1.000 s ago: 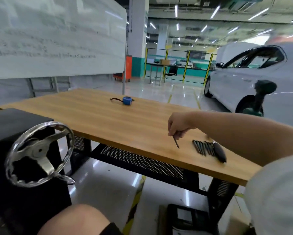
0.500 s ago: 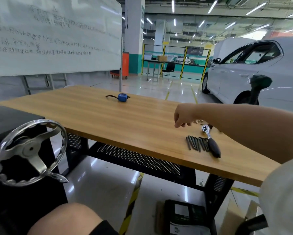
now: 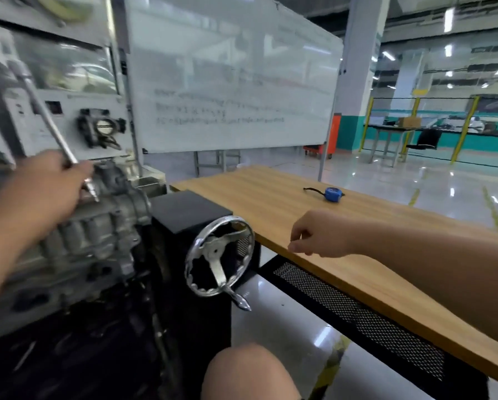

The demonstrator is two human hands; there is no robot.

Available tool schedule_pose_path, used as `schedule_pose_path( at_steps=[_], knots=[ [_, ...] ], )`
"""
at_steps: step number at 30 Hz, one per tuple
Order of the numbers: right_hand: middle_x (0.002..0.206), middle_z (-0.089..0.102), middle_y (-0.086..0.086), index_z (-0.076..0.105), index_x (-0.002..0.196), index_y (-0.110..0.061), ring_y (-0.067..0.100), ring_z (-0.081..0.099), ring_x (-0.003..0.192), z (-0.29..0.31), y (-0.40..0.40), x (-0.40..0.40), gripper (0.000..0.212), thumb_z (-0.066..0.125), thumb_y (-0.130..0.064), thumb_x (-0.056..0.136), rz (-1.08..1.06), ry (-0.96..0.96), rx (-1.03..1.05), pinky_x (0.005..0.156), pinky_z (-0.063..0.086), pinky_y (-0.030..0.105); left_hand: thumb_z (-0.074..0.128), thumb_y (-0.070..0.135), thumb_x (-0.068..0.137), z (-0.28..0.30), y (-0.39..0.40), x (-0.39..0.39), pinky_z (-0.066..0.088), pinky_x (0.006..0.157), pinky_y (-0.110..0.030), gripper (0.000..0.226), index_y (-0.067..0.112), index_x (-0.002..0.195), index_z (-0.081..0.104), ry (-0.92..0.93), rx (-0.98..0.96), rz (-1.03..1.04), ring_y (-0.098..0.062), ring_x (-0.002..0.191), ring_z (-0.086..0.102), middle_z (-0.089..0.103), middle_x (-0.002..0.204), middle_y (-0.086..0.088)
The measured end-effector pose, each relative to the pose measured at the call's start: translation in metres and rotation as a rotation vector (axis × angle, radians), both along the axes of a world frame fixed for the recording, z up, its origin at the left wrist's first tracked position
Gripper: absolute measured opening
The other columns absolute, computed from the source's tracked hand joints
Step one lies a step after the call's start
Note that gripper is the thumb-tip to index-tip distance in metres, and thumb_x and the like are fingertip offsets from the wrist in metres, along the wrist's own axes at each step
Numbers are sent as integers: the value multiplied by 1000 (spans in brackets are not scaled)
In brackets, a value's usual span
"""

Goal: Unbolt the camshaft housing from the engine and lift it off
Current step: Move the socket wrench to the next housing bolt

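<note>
View is swinging left: engine (image 3: 77, 241) and my left hand (image 3: 44, 186), fingers gripping a long metal tool (image 3: 54, 131), coming into frame. Right hand (image 3: 322, 236) leaving the bolts, now hanging empty at the table (image 3: 371, 246) edge.

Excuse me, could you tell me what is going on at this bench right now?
A person is working on an engine mounted on a stand. The left hand holds a long metal tool against the engine's top end. The right hand hovers empty over the wooden table, where a blue tape measure lies.

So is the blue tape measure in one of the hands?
No, the blue tape measure lies alone on the wooden table, apart from both hands.
</note>
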State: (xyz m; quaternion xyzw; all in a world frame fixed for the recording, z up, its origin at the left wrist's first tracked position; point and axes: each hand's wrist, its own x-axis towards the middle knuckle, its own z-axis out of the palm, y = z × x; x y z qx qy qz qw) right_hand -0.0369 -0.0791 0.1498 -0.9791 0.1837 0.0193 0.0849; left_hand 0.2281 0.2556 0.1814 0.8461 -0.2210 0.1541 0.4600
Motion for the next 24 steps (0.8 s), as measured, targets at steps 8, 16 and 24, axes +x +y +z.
schedule_pose_path(
  at_steps=[8,16,24],
  knots=[
    [76,66,-8,64,87,-30,10,61,70,67,155,131,28,53,-54,98,425,-417,147,63,49,27,56,42,102,29,26,-11,39,49,-24,27,27,80,57,-112,99,-66,2,57,64,65,71,7],
    [116,68,-4,60,123,-27,18,67,103,134,263,207,42,60,-58,94,575,-658,666,87,55,39,61,38,101,48,107,-7,52,63,-30,21,22,86,62,-123,207,-94,-7,65,69,71,75,5],
    [68,71,-1,60,94,-13,18,66,70,134,319,250,15,54,-21,104,693,-662,1102,81,58,45,66,41,97,51,130,22,53,66,-30,28,19,79,65,-153,278,-103,-11,69,68,72,74,1]
  ],
)
